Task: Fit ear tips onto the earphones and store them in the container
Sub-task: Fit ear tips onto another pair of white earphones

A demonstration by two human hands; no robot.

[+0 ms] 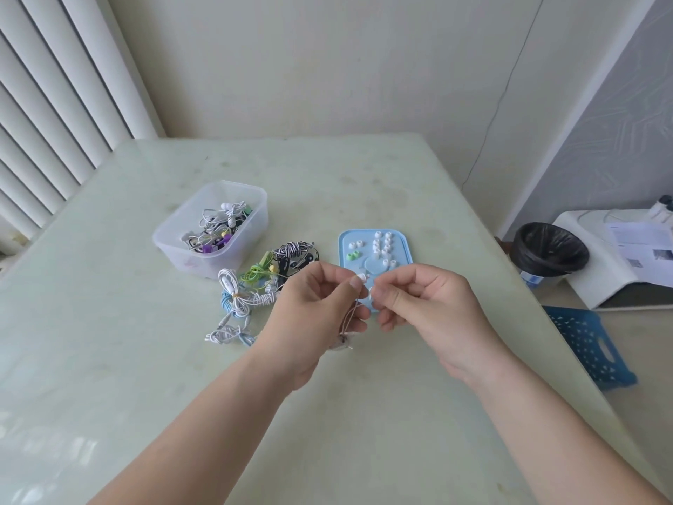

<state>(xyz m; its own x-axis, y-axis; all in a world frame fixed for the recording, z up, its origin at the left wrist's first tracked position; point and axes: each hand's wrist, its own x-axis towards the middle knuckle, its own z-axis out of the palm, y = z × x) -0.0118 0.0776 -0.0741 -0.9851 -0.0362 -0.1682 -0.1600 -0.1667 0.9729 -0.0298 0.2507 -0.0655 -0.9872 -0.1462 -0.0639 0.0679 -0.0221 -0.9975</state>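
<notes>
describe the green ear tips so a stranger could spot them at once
On the pale green table, look right of the clear plastic container to the light blue rectangular plastic tray. The two small green ear tips lie near its left edge, the only coloured ones among white tips.

Pale green table (327, 169), stained, centre. Cream wall (309, 60), 12 o'clock, with a thin dark cable (502, 103) running down it. White vertical blinds (54, 103), 10 o'clock. Grey-white panel (619, 122), 2 o'clock. Bin (550, 249) with black liner, low white stand (601, 282) bearing papers, blue plastic stool (590, 344), all 3 o'clock. Soft daylight.
</notes>
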